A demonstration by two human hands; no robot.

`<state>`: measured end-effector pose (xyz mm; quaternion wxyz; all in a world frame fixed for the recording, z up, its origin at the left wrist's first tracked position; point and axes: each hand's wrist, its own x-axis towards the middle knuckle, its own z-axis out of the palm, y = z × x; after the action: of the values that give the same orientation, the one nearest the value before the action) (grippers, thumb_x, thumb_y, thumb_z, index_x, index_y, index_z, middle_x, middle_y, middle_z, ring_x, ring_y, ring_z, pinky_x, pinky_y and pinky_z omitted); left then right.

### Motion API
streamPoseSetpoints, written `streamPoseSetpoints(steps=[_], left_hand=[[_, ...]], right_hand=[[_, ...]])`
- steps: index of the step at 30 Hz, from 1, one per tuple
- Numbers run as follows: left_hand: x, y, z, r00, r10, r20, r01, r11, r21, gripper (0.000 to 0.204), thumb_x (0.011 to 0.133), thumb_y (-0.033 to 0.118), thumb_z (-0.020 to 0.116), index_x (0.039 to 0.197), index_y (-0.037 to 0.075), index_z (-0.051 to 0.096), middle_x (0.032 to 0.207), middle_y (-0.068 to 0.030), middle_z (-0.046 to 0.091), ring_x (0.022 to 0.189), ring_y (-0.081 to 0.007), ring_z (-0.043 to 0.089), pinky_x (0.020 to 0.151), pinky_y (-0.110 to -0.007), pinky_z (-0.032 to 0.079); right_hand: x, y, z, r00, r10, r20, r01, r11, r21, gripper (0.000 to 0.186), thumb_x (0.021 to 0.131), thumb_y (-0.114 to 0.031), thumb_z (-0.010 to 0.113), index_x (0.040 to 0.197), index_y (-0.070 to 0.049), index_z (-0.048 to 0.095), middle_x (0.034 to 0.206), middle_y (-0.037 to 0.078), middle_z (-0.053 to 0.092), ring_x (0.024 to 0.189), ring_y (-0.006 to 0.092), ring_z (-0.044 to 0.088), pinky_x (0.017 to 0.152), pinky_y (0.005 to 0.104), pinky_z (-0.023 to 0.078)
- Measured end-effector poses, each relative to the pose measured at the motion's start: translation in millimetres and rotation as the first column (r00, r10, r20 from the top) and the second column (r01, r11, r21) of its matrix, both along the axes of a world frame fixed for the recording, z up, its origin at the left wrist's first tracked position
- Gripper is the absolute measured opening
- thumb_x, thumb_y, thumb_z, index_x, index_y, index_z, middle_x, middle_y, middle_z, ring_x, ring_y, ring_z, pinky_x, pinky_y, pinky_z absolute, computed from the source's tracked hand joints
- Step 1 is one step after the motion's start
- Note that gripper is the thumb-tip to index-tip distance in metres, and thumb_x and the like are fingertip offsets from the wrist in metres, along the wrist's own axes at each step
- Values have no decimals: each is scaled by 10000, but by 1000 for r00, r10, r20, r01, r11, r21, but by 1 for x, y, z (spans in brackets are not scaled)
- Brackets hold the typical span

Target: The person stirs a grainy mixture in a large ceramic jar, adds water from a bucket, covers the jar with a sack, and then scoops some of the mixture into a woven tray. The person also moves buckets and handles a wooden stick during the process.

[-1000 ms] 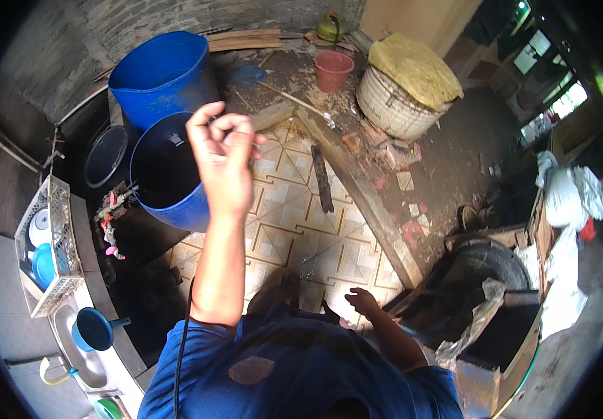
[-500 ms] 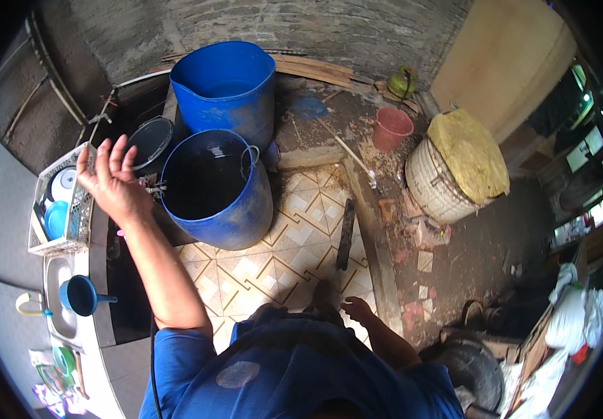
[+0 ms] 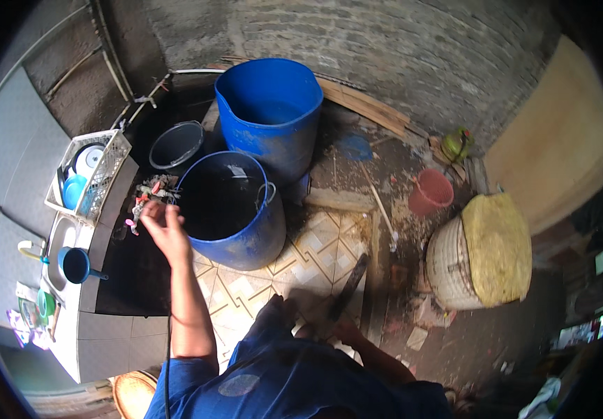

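My left hand (image 3: 167,230) is raised with its fingers loosely bent and apart, and nothing shows in it. Close to its fingertips is a cluster of taps with pink-red handles (image 3: 141,201); I cannot tell if they touch. Just right of that hand stands a blue drum (image 3: 246,241) holding dark water. My right hand (image 3: 345,330) hangs low by my body, in shadow, its fingers unclear. A long dark strip (image 3: 350,283) on the tiles ends near it; contact cannot be made out.
Behind the drum stands a bigger blue tub (image 3: 280,140), with a black bucket (image 3: 176,145) to its left. A sink counter with a dipper (image 3: 76,265) and a dish crate (image 3: 116,157) lines the left. At right are a red bucket (image 3: 431,194) and a covered white barrel (image 3: 448,262).
My left hand has come down and closer to the taps, its fingers more bent. My right hand has shifted toward the dark strip. The whole view has turned left.
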<state>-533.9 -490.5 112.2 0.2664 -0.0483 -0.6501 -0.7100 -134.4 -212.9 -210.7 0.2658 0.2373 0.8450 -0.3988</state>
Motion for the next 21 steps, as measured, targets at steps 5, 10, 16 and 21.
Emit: streamPoseSetpoints(steps=[5,10,16,21], left_hand=[[-6,84,-68,998,-9,60,26,955,-296,327,882,73,655,1175,45,514,1072,-100,548,931,-193,583,843,-345,491],[-39,176,-125,971,-76,227,181,853,-489,338,852,98,672,1154,37,534,1083,-175,563,992,-305,585,869,-388,482],[-111,257,-172,935,40,352,234,676,-699,497,821,214,703,1260,100,499,1223,-205,502,1196,-398,465,987,-509,399],[-144,284,-198,846,212,489,316,538,-781,619,812,261,712,1350,155,425,1365,-206,404,1335,-398,341,1032,-551,354]], right_hand=[[-43,65,-14,1000,15,-25,-18,992,-126,365,926,-353,564,1094,-52,684,1056,222,684,1000,398,643,848,464,502],[-107,153,-59,903,424,-66,-418,904,88,386,947,-369,541,1146,-66,672,1124,207,658,1079,387,615,922,473,473],[-199,263,-3,771,637,-4,-596,722,351,413,938,-331,560,1266,-84,611,1186,178,635,1121,375,593,942,459,481],[-336,294,94,987,-38,-156,50,996,75,547,926,-359,604,1378,-68,508,1325,242,547,1241,422,505,985,498,456]])
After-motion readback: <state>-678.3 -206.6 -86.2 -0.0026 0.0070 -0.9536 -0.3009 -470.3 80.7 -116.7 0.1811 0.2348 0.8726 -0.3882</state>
